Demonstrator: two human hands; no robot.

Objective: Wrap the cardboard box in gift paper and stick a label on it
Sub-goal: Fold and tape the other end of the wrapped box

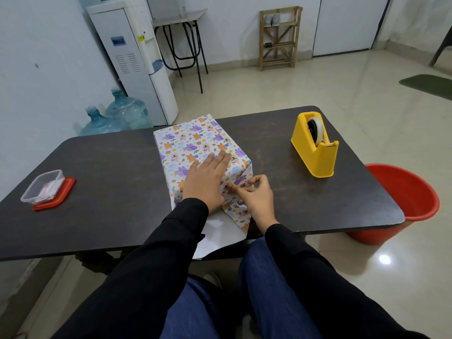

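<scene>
head view, mid-frame: gift paper (241, 214) covers the cardboard box (195, 148), my left hand (208, 182) pressing flat-fingered on top, right hand (254, 196) pinching the unfolded near end; i judge taping and label remain.

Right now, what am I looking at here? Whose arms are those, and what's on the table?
No machine here: these are a person's own arms, filmed by one camera worn on the head, looking down. The left hand lies flat on the box, wrapped in patterned paper. The right hand pinches a fold of that paper at the near end. On the table: a yellow tape dispenser to the right, a clear tub on a red lid to the left.
</scene>
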